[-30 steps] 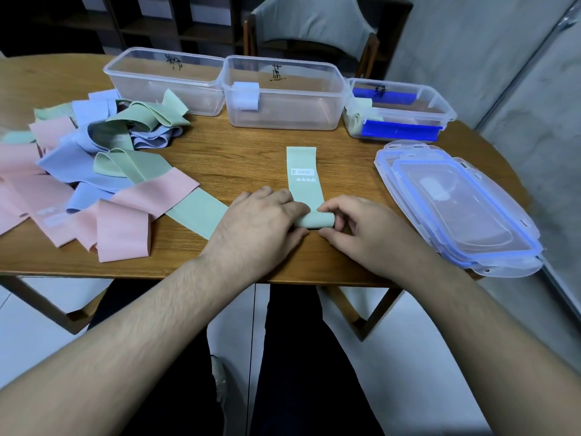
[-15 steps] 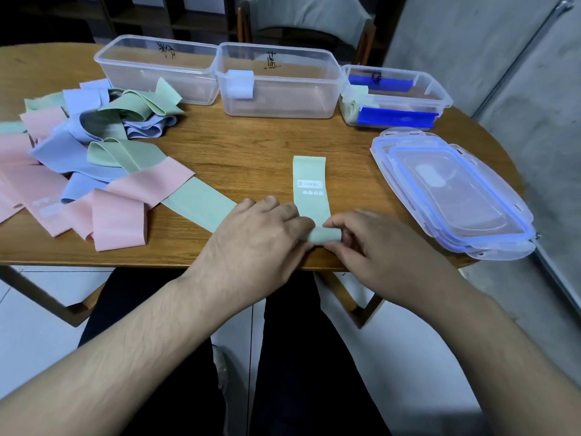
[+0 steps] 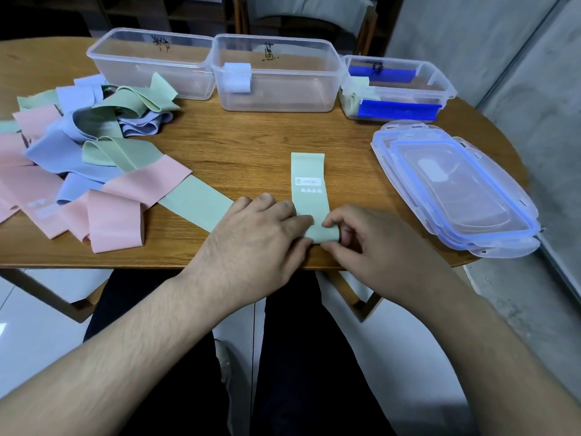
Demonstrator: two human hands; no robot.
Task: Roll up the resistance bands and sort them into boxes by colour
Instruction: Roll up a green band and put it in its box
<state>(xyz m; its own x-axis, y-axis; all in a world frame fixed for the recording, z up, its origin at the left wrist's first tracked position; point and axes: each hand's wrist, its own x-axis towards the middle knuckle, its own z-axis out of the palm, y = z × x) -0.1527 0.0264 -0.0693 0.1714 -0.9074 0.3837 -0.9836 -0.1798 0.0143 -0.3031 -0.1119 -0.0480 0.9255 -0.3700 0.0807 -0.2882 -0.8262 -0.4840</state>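
Near the worktop's front edge, my left hand and right hand both pinch the rolled near end of the green band, its remainder lying flat.

We see a rounded wooden table with angled wooden legs on a pale tiled floor. A wooden chair with a grey backrest stands beyond it, before dark shelving. A grey concrete wall rises at right.
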